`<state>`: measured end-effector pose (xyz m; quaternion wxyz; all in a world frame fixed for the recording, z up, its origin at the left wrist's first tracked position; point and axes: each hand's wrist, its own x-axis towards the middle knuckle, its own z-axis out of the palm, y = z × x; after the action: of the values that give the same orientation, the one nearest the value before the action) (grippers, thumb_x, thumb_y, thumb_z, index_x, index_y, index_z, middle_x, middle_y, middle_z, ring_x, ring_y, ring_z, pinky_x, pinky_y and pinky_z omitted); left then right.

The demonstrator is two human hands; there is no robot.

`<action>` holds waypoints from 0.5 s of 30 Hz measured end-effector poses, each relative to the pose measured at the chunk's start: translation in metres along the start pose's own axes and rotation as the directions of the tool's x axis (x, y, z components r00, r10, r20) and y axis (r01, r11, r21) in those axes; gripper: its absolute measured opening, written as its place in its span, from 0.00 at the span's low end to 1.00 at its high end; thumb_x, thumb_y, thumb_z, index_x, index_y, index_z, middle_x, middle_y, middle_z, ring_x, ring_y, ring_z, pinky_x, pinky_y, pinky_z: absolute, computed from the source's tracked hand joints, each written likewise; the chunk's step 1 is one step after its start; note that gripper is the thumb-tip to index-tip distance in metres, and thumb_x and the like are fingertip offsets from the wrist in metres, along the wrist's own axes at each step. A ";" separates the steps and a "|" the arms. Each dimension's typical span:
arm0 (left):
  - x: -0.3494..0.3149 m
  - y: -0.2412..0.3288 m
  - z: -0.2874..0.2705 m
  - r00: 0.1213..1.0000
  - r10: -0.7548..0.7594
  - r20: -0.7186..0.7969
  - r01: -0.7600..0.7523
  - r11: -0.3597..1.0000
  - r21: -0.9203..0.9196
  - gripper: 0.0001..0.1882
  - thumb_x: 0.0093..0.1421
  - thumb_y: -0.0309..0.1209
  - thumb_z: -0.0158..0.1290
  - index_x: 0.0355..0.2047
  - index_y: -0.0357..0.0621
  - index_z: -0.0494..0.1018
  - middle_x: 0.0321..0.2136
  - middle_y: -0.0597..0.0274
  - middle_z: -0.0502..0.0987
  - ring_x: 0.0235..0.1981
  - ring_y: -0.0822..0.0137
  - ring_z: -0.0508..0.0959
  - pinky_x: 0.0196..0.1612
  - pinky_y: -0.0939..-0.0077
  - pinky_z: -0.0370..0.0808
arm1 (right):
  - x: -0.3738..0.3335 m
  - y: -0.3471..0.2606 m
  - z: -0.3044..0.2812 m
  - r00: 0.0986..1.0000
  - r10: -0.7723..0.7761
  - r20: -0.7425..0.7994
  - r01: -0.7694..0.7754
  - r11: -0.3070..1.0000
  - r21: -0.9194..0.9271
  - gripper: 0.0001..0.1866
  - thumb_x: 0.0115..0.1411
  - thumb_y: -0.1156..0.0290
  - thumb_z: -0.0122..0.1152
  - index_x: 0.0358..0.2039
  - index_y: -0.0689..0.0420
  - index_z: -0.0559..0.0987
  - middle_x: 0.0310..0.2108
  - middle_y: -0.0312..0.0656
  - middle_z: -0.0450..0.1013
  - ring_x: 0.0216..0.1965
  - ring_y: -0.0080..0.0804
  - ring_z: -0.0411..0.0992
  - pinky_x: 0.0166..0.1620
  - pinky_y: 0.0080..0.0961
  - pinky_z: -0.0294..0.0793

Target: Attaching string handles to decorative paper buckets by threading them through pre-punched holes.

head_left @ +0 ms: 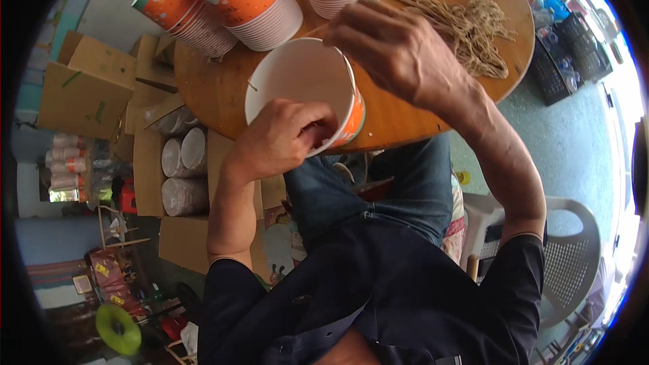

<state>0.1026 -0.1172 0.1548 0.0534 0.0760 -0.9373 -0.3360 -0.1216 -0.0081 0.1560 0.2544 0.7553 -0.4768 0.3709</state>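
A large paper bucket (284,71), white inside with an orange and green outside, sits at the table's near edge, its mouth tilted toward me. My left hand (287,135) reaches over the near rim. Its fingers are curled inside by the right wall, and what they pinch is hidden. Above the far right rim, my right hand (392,44) is closed on a thin brown cord (316,30), which shows just left of its fingers. A short cord end (252,86) pokes out at the bucket's left wall.
Nested stacks of similar buckets (263,20) stand at the back of the round wooden table (216,105). Loose brown cords (480,34) lie on the right. An open carton (149,169) with wrapped cups is at left; a grey plastic chair (571,250) stands at right.
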 end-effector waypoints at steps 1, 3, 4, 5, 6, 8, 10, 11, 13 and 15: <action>-0.002 -0.006 -0.001 0.998 0.062 -0.016 -0.062 0.997 0.036 0.03 0.59 0.20 0.56 0.34 0.38 0.77 0.28 0.48 0.82 0.32 0.49 0.84 0.35 0.59 0.77 | 0.007 -0.007 0.004 0.999 -0.041 0.018 0.040 0.998 0.043 0.13 0.53 0.75 0.64 0.40 0.60 0.78 0.40 0.40 0.75 0.39 0.40 0.77 0.36 0.35 0.81; -0.008 -0.008 -0.008 1.000 -0.007 -0.014 0.007 1.000 0.001 0.03 0.58 0.22 0.57 0.34 0.38 0.77 0.29 0.47 0.82 0.34 0.47 0.84 0.37 0.57 0.78 | 0.013 -0.024 0.006 0.990 -0.134 0.049 0.124 0.979 0.160 0.13 0.53 0.74 0.63 0.40 0.61 0.80 0.41 0.42 0.76 0.41 0.40 0.77 0.36 0.34 0.82; -0.007 -0.006 -0.010 1.000 0.004 0.009 -0.004 1.000 0.009 0.03 0.59 0.22 0.57 0.34 0.38 0.77 0.29 0.48 0.82 0.34 0.48 0.84 0.37 0.58 0.79 | 0.007 -0.031 0.010 0.986 -0.164 -0.004 0.161 0.965 0.205 0.12 0.52 0.70 0.65 0.36 0.60 0.79 0.40 0.41 0.74 0.40 0.37 0.75 0.36 0.30 0.82; -0.007 -0.004 -0.011 0.999 0.014 0.031 -0.014 1.000 0.015 0.03 0.59 0.22 0.57 0.34 0.38 0.77 0.29 0.48 0.82 0.33 0.48 0.84 0.37 0.59 0.79 | -0.001 -0.038 0.012 0.986 -0.166 0.023 0.155 0.957 0.246 0.13 0.51 0.70 0.65 0.37 0.60 0.79 0.41 0.41 0.75 0.40 0.37 0.75 0.36 0.29 0.81; -0.006 0.000 -0.012 1.000 0.009 0.009 -0.010 1.000 0.013 0.03 0.59 0.22 0.57 0.34 0.37 0.77 0.28 0.50 0.83 0.32 0.50 0.85 0.37 0.61 0.80 | -0.009 -0.044 0.010 0.985 -0.167 0.053 0.145 0.947 0.287 0.13 0.50 0.71 0.66 0.37 0.60 0.79 0.41 0.41 0.75 0.40 0.37 0.76 0.35 0.29 0.81; -0.008 -0.011 -0.010 1.000 -0.011 -0.006 0.011 1.000 -0.024 0.03 0.59 0.22 0.57 0.34 0.37 0.76 0.27 0.51 0.83 0.31 0.52 0.85 0.37 0.63 0.80 | -0.017 -0.051 0.002 0.984 -0.133 0.120 0.086 0.937 0.339 0.16 0.48 0.72 0.67 0.40 0.61 0.80 0.41 0.43 0.76 0.42 0.39 0.77 0.37 0.31 0.82; -0.010 -0.017 -0.013 0.999 -0.025 -0.020 0.023 0.997 -0.070 0.04 0.60 0.22 0.58 0.35 0.36 0.76 0.26 0.52 0.83 0.30 0.55 0.85 0.36 0.64 0.81 | -0.027 -0.053 0.000 0.988 -0.085 0.129 0.031 0.929 0.368 0.19 0.46 0.74 0.68 0.41 0.62 0.81 0.38 0.43 0.76 0.43 0.43 0.79 0.40 0.33 0.83; -0.013 -0.018 -0.018 0.997 -0.063 -0.047 0.057 0.991 -0.118 0.04 0.61 0.23 0.57 0.36 0.36 0.75 0.27 0.53 0.82 0.29 0.57 0.85 0.36 0.65 0.80 | -0.029 -0.055 0.002 0.984 -0.107 0.141 0.048 0.927 0.372 0.19 0.46 0.74 0.68 0.41 0.62 0.81 0.38 0.43 0.76 0.43 0.43 0.79 0.40 0.33 0.83; -0.013 -0.016 -0.023 0.992 -0.094 -0.089 0.076 0.981 -0.181 0.04 0.61 0.23 0.57 0.36 0.36 0.75 0.27 0.54 0.82 0.28 0.59 0.84 0.36 0.67 0.80 | -0.035 -0.057 0.005 0.997 0.013 0.082 -0.035 0.962 0.272 0.17 0.46 0.76 0.70 0.40 0.61 0.82 0.36 0.42 0.77 0.42 0.44 0.79 0.40 0.34 0.83; -0.017 -0.011 -0.029 0.988 -0.115 -0.102 0.066 0.915 -0.397 0.04 0.64 0.24 0.56 0.37 0.36 0.74 0.28 0.54 0.82 0.28 0.62 0.84 0.36 0.70 0.79 | -0.039 -0.061 0.018 0.997 0.056 0.045 -0.066 0.962 0.266 0.17 0.46 0.80 0.71 0.39 0.60 0.82 0.36 0.41 0.78 0.41 0.43 0.79 0.40 0.33 0.83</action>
<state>0.1244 -0.1406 0.1690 0.1096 0.1276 -0.8413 -0.5137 -0.0707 0.0247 0.1123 0.1298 0.7743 -0.4502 0.4255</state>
